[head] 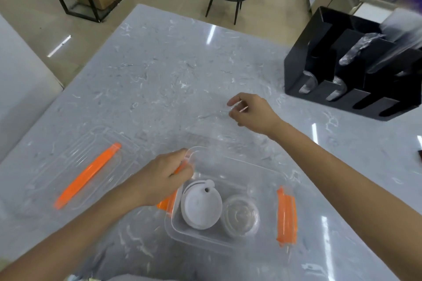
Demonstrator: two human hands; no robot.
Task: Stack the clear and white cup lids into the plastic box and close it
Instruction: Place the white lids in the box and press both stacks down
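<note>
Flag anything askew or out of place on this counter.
Nothing is spilled or damaged. The white lid leans tilted in the plastic box instead of lying flat like the clear lid beside it.

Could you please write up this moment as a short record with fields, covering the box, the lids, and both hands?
box: clear plastic box, open, on the grey counter
inside box: white lid beside clear lid
box cover: clear with an orange strip, lying to the left, off the box
left hand: left hand gripping the box's far left corner
right hand: right hand raised beyond the box, pinching something clear, hard to make out
background: black lid rack at right
</note>
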